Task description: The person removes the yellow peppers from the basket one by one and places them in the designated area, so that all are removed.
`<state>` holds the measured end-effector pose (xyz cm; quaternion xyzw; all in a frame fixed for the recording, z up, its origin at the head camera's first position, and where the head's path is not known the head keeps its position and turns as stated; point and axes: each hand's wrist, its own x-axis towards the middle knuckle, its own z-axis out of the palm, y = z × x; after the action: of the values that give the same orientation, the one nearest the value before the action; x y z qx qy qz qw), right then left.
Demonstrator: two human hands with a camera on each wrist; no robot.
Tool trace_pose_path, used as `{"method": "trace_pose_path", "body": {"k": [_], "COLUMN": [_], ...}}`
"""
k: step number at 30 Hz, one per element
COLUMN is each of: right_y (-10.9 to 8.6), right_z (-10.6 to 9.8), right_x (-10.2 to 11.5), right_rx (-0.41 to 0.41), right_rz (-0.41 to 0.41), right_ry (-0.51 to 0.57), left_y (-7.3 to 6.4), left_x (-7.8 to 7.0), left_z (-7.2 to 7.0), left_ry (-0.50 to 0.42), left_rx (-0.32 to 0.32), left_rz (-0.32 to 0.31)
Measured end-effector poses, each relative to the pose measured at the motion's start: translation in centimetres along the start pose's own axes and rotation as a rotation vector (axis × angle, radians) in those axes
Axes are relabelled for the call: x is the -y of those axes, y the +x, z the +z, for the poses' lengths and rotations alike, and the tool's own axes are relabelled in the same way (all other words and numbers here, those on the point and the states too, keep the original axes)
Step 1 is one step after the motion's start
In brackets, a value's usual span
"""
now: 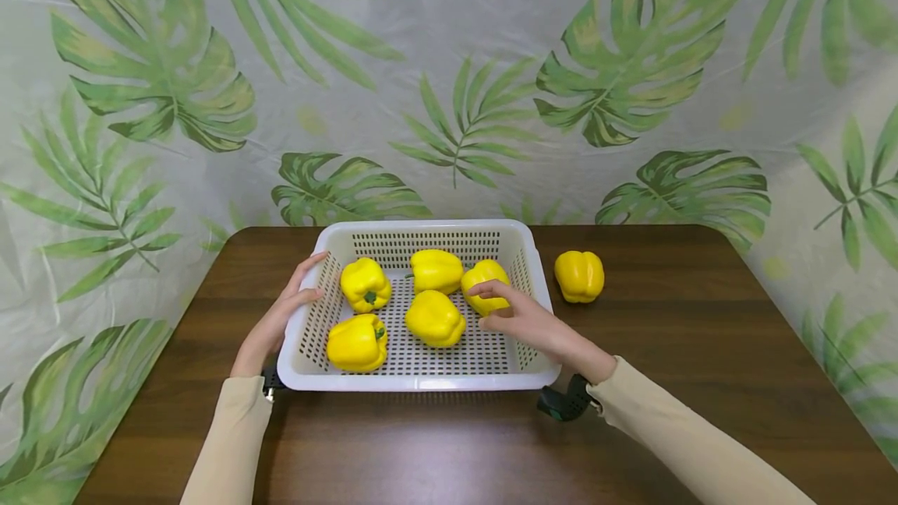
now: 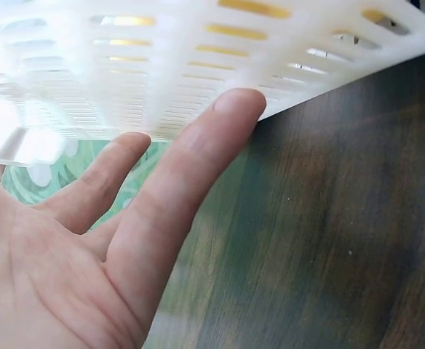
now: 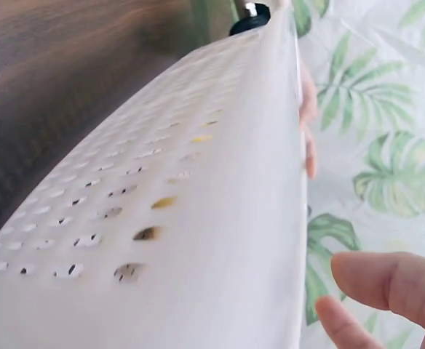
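A white perforated plastic basket (image 1: pixel 421 382) holds several yellow bell peppers, among them one (image 1: pixel 365 284) at the far left and one (image 1: pixel 435 319) near the middle. My left hand (image 1: pixel 281 314) lies against the basket's left side, its fingertips at the rim. In the left wrist view, the straight fingers (image 2: pixel 191 174) lie along the outside of the slotted wall. Above the basket's right part, my right hand (image 1: pixel 526 322) hovers with thumb and fingers apart, partly covering a yellow pepper (image 1: pixel 484 277). The right wrist view shows nothing between its fingers (image 3: pixel 372 280).
Another yellow bell pepper (image 1: pixel 579 277) sits on the dark wooden table (image 1: pixel 687 349), right of the basket. A leaf-patterned cloth (image 1: pixel 477 61) hangs behind the table. Dark wrist-worn devices are on both arms, the right one (image 1: pixel 564 402) close to the basket's front right corner.
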<state>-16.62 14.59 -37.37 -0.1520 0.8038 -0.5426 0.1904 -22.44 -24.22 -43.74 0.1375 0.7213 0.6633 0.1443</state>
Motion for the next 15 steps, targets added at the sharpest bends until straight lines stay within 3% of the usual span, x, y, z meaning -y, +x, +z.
{"method": "trace_pose_path", "body": {"k": [11,15], "right_y": [0.8,1.2], "right_z": [0.0,0.2], "right_x": [1.3,1.5], "right_rx": [0.142,0.233], "right_rz": [0.010,0.034], "right_ry": [-0.158,-0.182], "left_y": [0.0,0.0], "left_x": [0.1,0.2], "left_z": [-0.1,-0.1], "left_ry": [0.004,0.006], "left_rx": [0.000,0.001], "left_rz": [0.005,0.009]}}
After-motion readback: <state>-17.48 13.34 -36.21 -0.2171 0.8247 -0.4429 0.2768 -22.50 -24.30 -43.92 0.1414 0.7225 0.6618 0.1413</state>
